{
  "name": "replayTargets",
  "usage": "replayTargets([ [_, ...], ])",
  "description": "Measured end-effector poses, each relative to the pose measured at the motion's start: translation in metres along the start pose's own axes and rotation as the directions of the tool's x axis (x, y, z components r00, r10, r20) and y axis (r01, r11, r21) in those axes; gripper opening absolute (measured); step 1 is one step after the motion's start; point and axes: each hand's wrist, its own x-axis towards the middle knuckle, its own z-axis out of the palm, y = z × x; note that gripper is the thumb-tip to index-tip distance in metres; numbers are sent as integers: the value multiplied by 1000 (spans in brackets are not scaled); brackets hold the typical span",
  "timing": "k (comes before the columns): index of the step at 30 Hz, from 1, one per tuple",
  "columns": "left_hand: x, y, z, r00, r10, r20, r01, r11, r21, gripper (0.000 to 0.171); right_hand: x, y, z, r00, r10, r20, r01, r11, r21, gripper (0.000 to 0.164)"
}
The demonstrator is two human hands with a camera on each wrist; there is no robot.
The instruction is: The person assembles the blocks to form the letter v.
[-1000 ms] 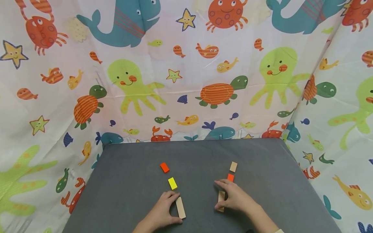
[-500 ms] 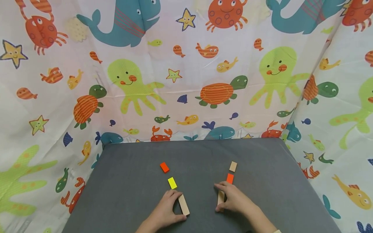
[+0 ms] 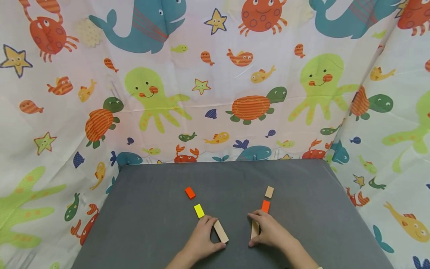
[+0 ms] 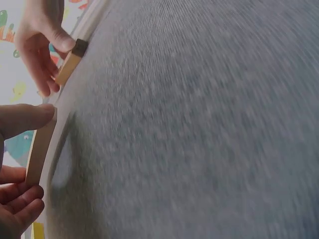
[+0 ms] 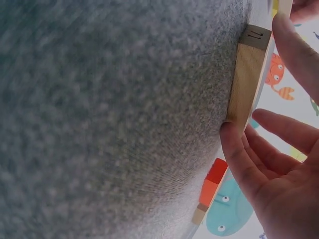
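In the head view, my left hand (image 3: pixel 202 237) grips a long plain wooden block (image 3: pixel 221 231) by its ends, thumb at the near end and fingers at the far end. Across from it, my right hand (image 3: pixel 272 231) holds a second wooden block (image 3: pixel 255 228) the same way, partly covering it. The right wrist view shows small dark print on the end of that second block (image 5: pixel 249 69). Just beyond my left fingers lies a yellow block (image 3: pixel 199 211). Beyond my right fingers is an orange-red block (image 3: pixel 265 206).
Farther back on the grey cloth-covered table (image 3: pixel 221 179) lie another orange-red block (image 3: pixel 190 192) on the left and a short wooden block (image 3: pixel 269 192) on the right. A white curtain (image 3: pixel 208 104) printed with sea animals hangs behind and along both sides.
My left hand has moved right and slightly away from me, carrying its wooden block closer to the right one. My right hand has stayed nearly in place, with its block turned or shifted slightly.
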Motion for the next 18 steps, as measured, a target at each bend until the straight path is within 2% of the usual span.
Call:
replayTargets([
  [8, 7, 8, 6, 999, 11, -36, -10, 1000, 9, 83, -5, -2, 1, 999, 40, -22, -40, 999, -3, 99],
  [14, 13, 11, 12, 1000, -2, -13, 2, 1000, 27, 83, -8, 0, 1, 997, 67, -29, -67, 998, -3, 96],
  [18, 16, 11, 15, 999, -31, 8, 31, 999, 13, 83, -9, 1, 1, 998, 66, -21, -66, 998, -7, 96],
])
